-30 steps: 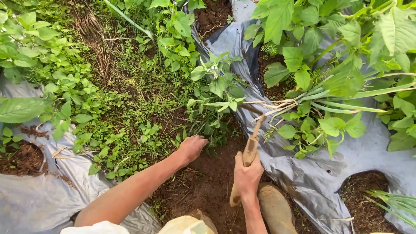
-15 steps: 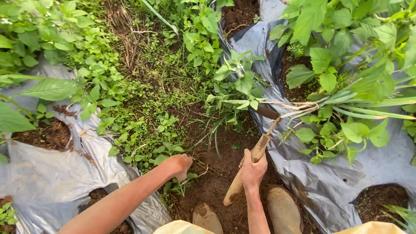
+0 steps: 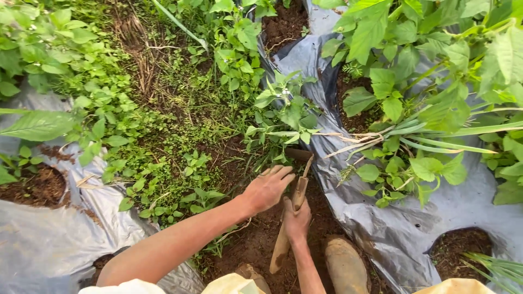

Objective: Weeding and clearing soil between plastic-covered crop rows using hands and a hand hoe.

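Observation:
My right hand grips the wooden handle of a small hand hoe. Its metal blade reaches into the weeds beside the grey plastic mulch sheet. My left hand lies flat with fingers spread on the bare brown soil, right next to the handle and just below the weeds. Both forearms come up from the bottom edge.
Low green weeds cover the ground between two mulch sheets; the left sheet has soil holes. Leafy crop plants grow through holes at the right. My muddy boot stands on the soil near the right sheet.
My left hand has moved right and forward, from the open soil to beside the hoe handle. The hoe has shifted slightly with its blade now nearer the weeds.

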